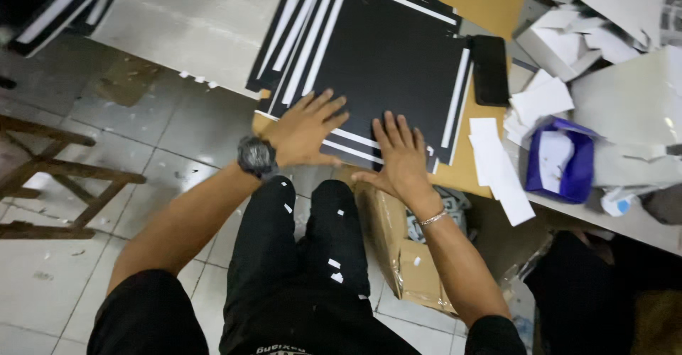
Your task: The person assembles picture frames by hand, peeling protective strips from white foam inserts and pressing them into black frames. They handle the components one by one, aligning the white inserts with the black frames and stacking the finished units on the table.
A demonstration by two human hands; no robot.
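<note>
- The surface [490,7], brown on top, carries a fanned stack of black boards [383,50] with white edge strips, near its front edge.
- A blue box [561,160] sits among white paper scraps at the right.
- The left hand [305,129] lies flat, fingers spread, on the stack's near corner.
- The right hand [401,157] presses open-palmed beside it.
- A black phone [490,69] rests just beside the boards.
</note>
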